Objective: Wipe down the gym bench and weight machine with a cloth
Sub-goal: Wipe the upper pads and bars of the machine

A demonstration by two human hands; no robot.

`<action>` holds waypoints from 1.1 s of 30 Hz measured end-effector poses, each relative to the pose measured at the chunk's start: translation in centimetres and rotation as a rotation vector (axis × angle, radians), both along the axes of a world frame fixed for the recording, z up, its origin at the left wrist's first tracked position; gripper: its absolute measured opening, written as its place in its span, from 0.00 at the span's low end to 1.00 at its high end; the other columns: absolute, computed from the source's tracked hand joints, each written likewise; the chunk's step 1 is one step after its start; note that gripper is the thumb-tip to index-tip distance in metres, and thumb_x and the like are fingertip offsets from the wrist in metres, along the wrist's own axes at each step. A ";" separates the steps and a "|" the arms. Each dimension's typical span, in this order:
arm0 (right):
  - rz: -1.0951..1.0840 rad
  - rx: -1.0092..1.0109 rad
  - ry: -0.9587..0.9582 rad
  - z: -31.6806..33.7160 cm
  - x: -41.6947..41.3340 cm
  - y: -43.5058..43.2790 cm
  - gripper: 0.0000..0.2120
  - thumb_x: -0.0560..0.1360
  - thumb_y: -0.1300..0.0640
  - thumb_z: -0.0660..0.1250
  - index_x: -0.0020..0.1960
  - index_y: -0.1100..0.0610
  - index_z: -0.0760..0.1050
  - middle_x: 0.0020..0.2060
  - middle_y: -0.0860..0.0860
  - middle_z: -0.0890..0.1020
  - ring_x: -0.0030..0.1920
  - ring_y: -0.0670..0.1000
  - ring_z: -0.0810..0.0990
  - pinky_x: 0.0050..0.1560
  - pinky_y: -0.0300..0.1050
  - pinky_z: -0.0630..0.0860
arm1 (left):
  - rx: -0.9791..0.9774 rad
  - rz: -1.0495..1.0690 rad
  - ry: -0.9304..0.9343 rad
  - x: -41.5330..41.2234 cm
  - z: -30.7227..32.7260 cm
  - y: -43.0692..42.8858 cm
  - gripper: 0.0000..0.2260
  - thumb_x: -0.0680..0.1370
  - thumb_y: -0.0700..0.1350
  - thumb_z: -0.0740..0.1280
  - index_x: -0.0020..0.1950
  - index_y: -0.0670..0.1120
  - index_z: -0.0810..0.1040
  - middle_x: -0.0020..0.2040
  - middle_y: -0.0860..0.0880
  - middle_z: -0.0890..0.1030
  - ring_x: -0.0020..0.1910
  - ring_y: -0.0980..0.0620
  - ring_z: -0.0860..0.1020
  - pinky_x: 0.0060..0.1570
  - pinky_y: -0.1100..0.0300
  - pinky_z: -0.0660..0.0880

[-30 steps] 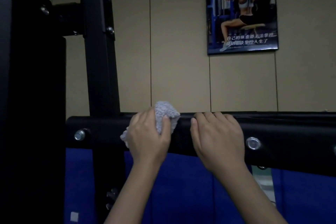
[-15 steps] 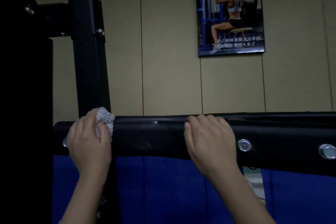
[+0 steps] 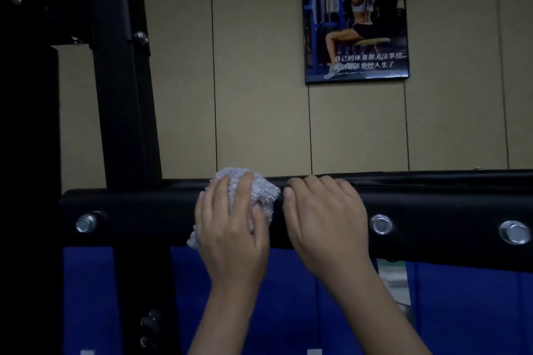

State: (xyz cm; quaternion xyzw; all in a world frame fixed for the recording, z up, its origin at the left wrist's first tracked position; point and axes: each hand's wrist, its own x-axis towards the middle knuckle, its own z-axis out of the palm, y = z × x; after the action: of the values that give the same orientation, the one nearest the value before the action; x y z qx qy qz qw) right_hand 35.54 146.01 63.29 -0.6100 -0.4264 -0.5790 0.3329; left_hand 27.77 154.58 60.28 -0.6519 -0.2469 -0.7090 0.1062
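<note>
A black horizontal crossbar [image 3: 438,204] of the weight machine runs across the middle of the view, with silver bolts along its face. My left hand [image 3: 230,228] presses a bunched pale grey cloth [image 3: 261,192] against the bar's top and front, just left of centre. My right hand [image 3: 326,219] grips the bar's top edge right beside the cloth, fingers curled over it. The two hands almost touch.
A black upright post [image 3: 124,95] rises behind the bar at the left, joined to a dark frame part [image 3: 26,153] at the far left. Blue padding [image 3: 288,297] lies below the bar. A poster [image 3: 356,17] hangs on the beige wall.
My left hand slid the cloth left to the bar's end by the post, then back right to sit beside my right hand. My right hand kept its grip on the bar.
</note>
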 end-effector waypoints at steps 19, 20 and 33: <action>0.039 -0.113 0.078 -0.1 0.0 -0.6 0.19 0.77 0.49 0.51 0.41 0.56 0.76 0.34 0.51 0.79 0.36 0.54 0.75 0.41 0.46 0.61 | -0.156 -0.066 -0.190 -1.7 -1.1 1.0 0.19 0.76 0.46 0.53 0.68 0.51 0.67 0.70 0.41 0.67 0.69 0.41 0.64 0.61 0.44 0.66; 0.041 -0.128 0.091 -0.1 -0.1 -0.7 0.19 0.77 0.49 0.50 0.42 0.56 0.76 0.35 0.51 0.79 0.37 0.54 0.75 0.42 0.46 0.62 | -0.102 -0.090 -0.110 -0.5 -1.4 0.1 0.19 0.76 0.46 0.54 0.68 0.52 0.66 0.70 0.41 0.68 0.69 0.42 0.64 0.62 0.45 0.65; 0.733 0.070 0.196 -3.3 -1.3 -5.9 0.27 0.72 0.51 0.61 0.70 0.44 0.60 0.72 0.39 0.61 0.73 0.50 0.59 0.72 0.51 0.60 | -0.744 -1.973 -0.027 -0.1 0.1 -10.0 0.23 0.77 0.55 0.50 0.70 0.50 0.67 0.66 0.48 0.75 0.65 0.52 0.73 0.61 0.62 0.72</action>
State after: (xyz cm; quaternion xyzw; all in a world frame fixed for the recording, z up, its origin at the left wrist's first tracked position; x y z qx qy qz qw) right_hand 34.27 140.10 59.99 -0.4578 -0.5625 -0.3747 0.5776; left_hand 27.70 144.59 60.35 -0.5472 0.1898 -0.3680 -0.7274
